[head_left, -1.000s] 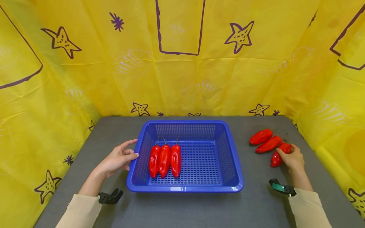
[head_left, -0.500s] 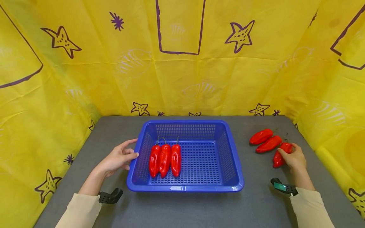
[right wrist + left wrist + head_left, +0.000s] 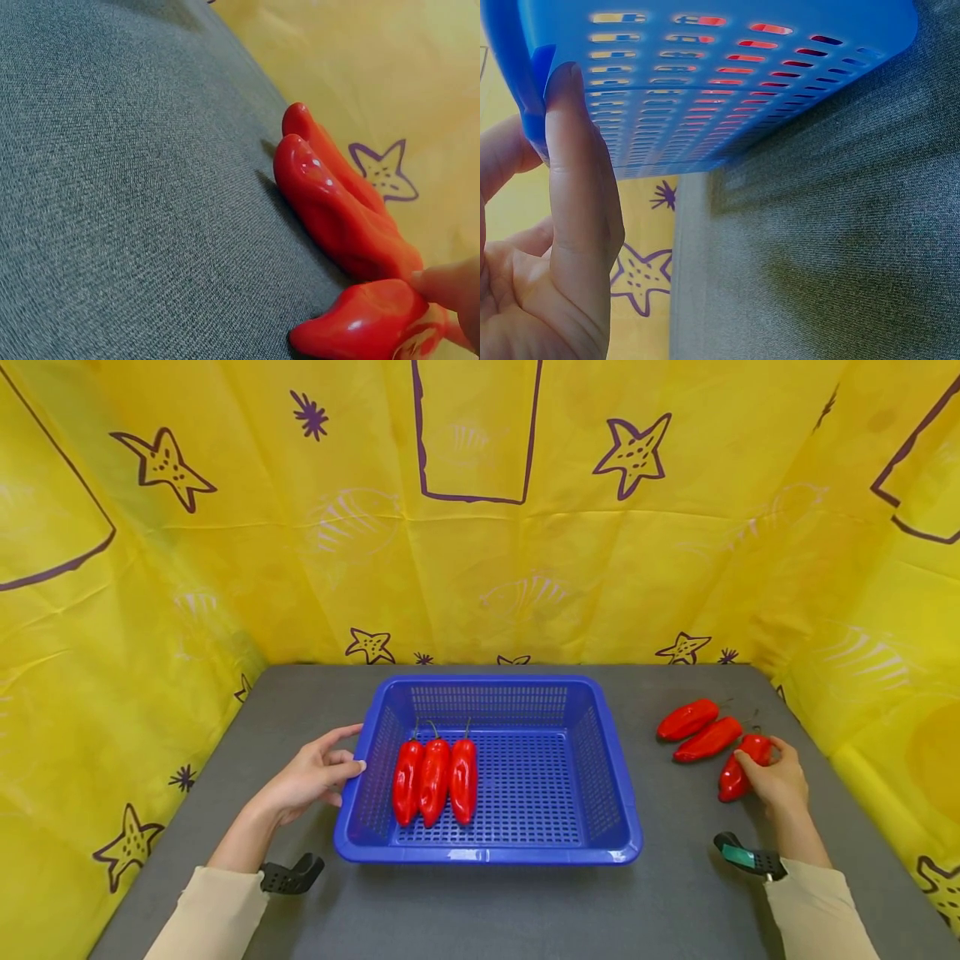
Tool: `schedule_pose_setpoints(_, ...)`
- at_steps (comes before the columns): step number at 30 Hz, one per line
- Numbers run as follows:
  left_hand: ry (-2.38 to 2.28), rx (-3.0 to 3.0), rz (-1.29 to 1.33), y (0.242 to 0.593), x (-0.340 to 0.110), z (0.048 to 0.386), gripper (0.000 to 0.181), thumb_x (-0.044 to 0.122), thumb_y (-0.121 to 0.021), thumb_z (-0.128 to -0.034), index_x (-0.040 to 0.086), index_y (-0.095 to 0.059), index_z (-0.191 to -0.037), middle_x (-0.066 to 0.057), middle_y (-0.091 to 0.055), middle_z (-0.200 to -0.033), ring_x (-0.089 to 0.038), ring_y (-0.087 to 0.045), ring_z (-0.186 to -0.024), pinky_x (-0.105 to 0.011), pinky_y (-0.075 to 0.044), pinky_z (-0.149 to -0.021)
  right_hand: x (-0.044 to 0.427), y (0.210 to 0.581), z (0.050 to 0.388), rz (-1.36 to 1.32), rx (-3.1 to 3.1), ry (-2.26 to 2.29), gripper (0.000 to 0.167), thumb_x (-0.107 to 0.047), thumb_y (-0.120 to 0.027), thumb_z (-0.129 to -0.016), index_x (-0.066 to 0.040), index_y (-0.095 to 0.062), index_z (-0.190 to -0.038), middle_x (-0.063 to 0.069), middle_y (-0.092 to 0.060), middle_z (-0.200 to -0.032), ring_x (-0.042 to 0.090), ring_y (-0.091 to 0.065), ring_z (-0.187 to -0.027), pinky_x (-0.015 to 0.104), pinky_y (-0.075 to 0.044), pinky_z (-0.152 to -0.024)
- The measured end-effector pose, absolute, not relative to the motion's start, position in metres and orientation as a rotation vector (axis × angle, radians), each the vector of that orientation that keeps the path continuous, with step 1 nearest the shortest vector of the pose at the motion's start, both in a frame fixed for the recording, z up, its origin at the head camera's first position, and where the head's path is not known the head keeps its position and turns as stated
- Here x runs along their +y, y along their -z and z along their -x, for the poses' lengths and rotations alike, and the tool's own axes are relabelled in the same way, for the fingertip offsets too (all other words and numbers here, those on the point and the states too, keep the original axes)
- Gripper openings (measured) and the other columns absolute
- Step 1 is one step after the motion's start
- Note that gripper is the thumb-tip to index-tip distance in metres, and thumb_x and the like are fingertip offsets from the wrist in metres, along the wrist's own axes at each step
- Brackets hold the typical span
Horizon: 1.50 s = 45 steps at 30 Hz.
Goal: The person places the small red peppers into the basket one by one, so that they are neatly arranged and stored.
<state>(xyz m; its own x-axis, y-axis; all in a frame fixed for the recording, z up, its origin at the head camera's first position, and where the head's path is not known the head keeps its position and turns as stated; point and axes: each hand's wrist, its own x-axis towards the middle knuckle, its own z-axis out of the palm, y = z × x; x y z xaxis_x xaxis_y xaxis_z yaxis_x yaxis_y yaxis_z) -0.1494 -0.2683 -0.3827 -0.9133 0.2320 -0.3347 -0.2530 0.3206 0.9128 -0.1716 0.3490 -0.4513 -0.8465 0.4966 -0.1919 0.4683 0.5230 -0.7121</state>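
My left hand [image 3: 309,777] pinches the left rim of a blue plastic basket [image 3: 487,856]; in the left wrist view the thumb lies against the basket's outer side [image 3: 652,97]. Three red peppers [image 3: 435,783] lie side by side in the basket's left half, stems toward the back. On the right, my right hand [image 3: 778,777] holds the nearest red pepper [image 3: 735,778] between thumb and fingers on the table. Two more red peppers [image 3: 708,740] lie slanted just to its left and behind. The right wrist view shows the held pepper [image 3: 360,322] beside the others [image 3: 337,217].
The grey table [image 3: 420,914] reaches back to a yellow cloth [image 3: 465,585] with starfish and fish drawings, which also hangs at both sides. Grey table surface lies between the basket and the peppers on the right. Each wrist wears a dark band.
My right hand and the pepper it holds have shifted slightly to the right, away from the two beside it. My left hand and the basket have stayed in place.
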Motion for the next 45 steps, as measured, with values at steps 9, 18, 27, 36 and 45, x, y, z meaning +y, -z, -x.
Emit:
schedule_pose_setpoints(9, -1.63, 2.175, 0.011, 0.383, -0.269, 0.15, 0.073, 0.017, -0.063, -0.0874, 0.012, -0.019, -0.145, -0.015, -0.06, -0.089, -0.026, -0.065, -0.074, -0.042, -0.057, -0.062, 0.349, 0.446, 0.17, 0.852, -2.661, -1.217, 0.073, -0.037, -0.047, -0.09, -0.001, -0.016, -0.145, 0.032, -0.038, -0.121, 0.044, -0.042, -0.1, 0.029, -0.039, -0.056)
schedule_pose_setpoints(18, -1.62, 2.185, 0.018, 0.382, -0.268, 0.149, 0.073, 0.018, -0.062, -0.0876, 0.012, -0.019, -0.146, -0.015, -0.06, -0.09, -0.026, -0.065, -0.074, -0.042, -0.057, -0.062, 0.347, 0.438, 0.167, 0.823, -2.639, -1.239, 0.073, -0.037, -0.048, -0.089, -0.002, -0.016, -0.145, 0.033, -0.035, -0.131, 0.046, -0.04, -0.109, 0.033, -0.04, -0.064)
schedule_pose_setpoints(27, -1.617, 2.186, 0.017, 0.381, -0.268, 0.149, 0.074, 0.017, -0.062, -0.0877, 0.013, -0.018, -0.146, -0.016, -0.059, -0.091, -0.025, -0.064, -0.074, -0.041, -0.057, -0.062, 0.339, 0.423, 0.169, 0.726, -2.641, -1.223, 0.072, -0.037, -0.049, -0.089, -0.003, -0.018, -0.145, 0.032, -0.036, -0.133, 0.045, -0.041, -0.109, 0.026, -0.037, -0.062)
schedule_pose_setpoints(36, -1.619, 2.181, 0.02, 0.38, -0.269, 0.148, 0.074, 0.017, -0.062, -0.0878, 0.013, -0.017, -0.146, -0.016, -0.059, -0.091, -0.026, -0.064, -0.074, -0.042, -0.057, -0.064, 0.326, 0.407, 0.173, 0.592, -2.664, -1.185, 0.071, -0.039, -0.049, -0.09, -0.005, -0.02, -0.145, 0.032, -0.039, -0.13, 0.042, -0.044, -0.103, 0.022, -0.038, -0.059)
schedule_pose_setpoints(45, -1.617, 2.18, 0.013, 0.38, -0.269, 0.149, 0.074, 0.017, -0.062, -0.0877, 0.013, -0.017, -0.146, -0.016, -0.06, -0.091, -0.026, -0.065, -0.074, -0.043, -0.057, -0.064, 0.312, 0.392, 0.175, 0.471, -2.683, -1.235, 0.072, -0.039, -0.051, -0.09, -0.004, -0.018, -0.144, 0.034, -0.036, -0.13, 0.042, -0.045, -0.098, 0.011, -0.041, -0.051)
